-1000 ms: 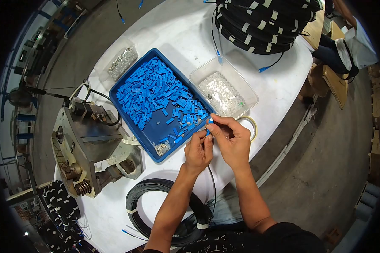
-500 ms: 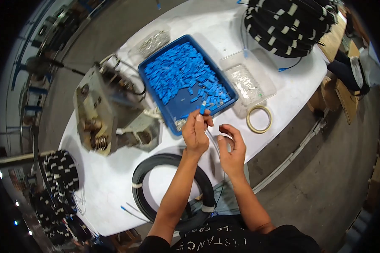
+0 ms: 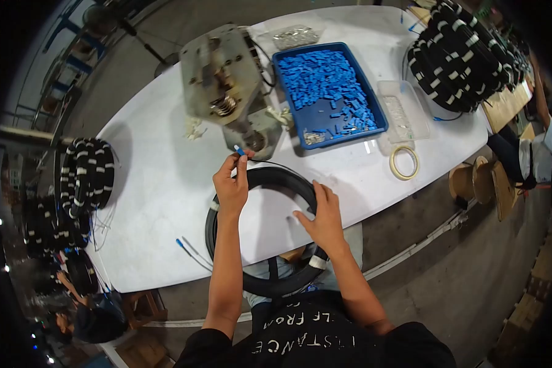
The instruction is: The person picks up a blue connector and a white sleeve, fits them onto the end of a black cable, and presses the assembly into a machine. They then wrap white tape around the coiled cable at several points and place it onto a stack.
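White worktop [image 3: 150, 190]: left hand [image 3: 232, 191] fingers clamped on blue connector [image 3: 240, 151]; right hand [image 3: 326, 222] fingers apart, at black cable coil's [image 3: 268, 176] right side.

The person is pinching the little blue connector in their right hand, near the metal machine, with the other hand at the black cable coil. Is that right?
Not quite. The head view shows the left hand pinching the little blue connector near the metal machine; the right hand is the one at the black cable coil.
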A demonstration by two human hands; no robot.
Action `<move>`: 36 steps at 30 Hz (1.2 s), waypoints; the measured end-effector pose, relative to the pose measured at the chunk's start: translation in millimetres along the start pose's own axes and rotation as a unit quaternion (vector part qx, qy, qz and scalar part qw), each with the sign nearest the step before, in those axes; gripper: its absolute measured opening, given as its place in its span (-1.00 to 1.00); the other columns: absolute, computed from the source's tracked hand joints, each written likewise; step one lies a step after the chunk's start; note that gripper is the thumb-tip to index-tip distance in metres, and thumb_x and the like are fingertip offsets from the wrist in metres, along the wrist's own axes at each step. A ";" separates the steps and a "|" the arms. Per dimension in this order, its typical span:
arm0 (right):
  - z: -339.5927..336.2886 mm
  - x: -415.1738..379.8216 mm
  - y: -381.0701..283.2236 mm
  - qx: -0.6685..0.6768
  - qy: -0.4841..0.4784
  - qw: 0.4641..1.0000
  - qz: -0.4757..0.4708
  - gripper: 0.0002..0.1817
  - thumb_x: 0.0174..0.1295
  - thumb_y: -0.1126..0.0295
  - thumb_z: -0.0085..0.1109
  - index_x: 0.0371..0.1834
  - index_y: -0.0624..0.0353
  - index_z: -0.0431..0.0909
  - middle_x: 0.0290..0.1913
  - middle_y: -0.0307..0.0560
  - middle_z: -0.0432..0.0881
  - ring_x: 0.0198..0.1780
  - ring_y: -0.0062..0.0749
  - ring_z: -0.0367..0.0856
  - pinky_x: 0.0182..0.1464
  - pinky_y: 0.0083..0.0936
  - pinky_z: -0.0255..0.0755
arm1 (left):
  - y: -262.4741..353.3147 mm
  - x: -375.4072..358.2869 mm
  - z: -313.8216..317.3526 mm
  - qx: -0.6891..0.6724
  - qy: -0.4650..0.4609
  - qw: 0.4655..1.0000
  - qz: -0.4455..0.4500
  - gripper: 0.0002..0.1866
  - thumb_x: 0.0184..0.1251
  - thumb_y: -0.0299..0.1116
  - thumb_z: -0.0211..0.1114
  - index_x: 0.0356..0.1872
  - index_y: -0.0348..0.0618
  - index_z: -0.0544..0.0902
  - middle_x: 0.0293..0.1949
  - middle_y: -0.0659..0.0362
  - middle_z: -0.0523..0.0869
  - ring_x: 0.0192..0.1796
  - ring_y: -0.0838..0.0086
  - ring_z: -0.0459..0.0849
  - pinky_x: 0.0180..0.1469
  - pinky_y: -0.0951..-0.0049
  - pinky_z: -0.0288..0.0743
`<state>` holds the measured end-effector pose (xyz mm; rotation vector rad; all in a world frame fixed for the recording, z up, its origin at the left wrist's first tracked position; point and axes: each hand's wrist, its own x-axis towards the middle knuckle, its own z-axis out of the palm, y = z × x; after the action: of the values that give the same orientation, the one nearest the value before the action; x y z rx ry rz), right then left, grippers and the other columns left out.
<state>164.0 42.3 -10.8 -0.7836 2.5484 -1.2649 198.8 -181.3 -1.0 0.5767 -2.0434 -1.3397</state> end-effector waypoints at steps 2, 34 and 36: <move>5.5 1.3 4.8 -0.024 0.000 1.000 -0.012 -0.18 0.02 0.40 0.43 0.38 0.34 0.24 0.20 0.28 0.41 0.17 0.20 0.37 0.24 -0.09 0.31 | -13.5 -10.7 -20.1 0.032 0.023 0.999 0.007 -0.81 0.51 -0.43 0.16 -0.10 -0.32 0.68 -0.26 0.09 0.80 -0.19 0.50 0.73 0.00 0.50 0.54; 33.8 45.3 -15.1 -0.138 -0.005 0.990 -0.025 -0.04 -0.08 0.27 0.54 0.41 0.31 0.22 0.18 0.32 0.45 0.14 0.18 0.47 0.18 -0.10 0.40 | -13.8 -24.9 -87.5 0.448 -0.164 0.878 0.037 -0.10 0.03 -0.03 0.51 0.40 -0.16 0.32 0.32 -0.17 0.39 0.43 -0.15 0.20 0.42 -0.08 0.10; 29.7 25.7 -22.0 -0.173 0.018 0.985 0.004 -0.05 -0.06 0.27 0.53 0.41 0.30 0.22 0.17 0.31 0.45 0.13 0.18 0.47 0.17 -0.09 0.40 | -11.9 -8.1 -75.6 0.378 -0.208 0.900 0.060 -0.07 -0.05 -0.01 0.55 0.38 -0.07 0.35 0.38 -0.16 0.30 0.48 -0.15 0.12 0.47 -0.08 0.04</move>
<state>162.1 -2.7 -10.4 -0.8171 2.8381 -0.8495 257.8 -229.7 8.1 0.4881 -2.9117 -0.5770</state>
